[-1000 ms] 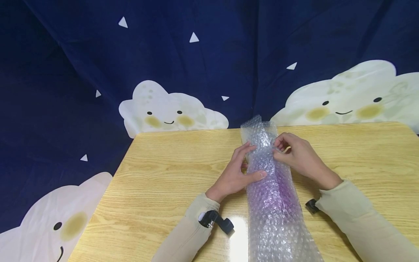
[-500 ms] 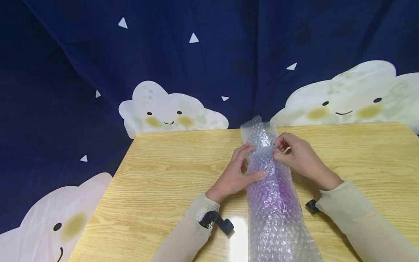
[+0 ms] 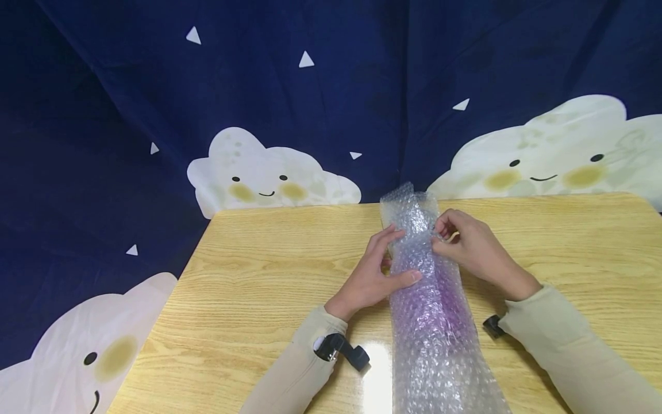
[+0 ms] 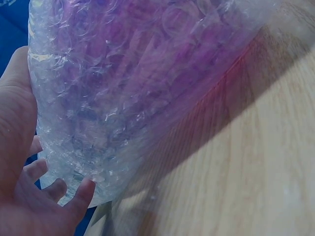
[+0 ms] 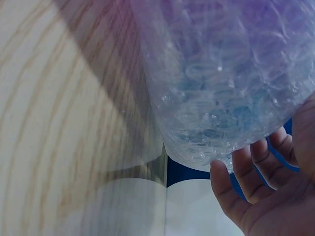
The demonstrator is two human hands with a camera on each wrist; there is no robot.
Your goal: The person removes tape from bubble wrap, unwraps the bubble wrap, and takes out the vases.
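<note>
Bubble wrap [image 3: 434, 376] lies lengthwise on the wooden surface [image 3: 269, 276], far end at the back edge. Purple thing [image 3: 451, 302] inside, probably; shape too blurred through the wrap to name. Left hand [image 3: 368, 280] holds the left side, thumb laid across the top. Right hand [image 3: 478, 247] pinches the right edge. Blue cloth [image 3: 331, 103] hangs behind.

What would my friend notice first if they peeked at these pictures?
Probably the smiling white clouds on the dark blue cloth behind the table. Then the shiny bubble wrap, purple showing through, held by the left hand at one edge and the right hand at the other.
</note>
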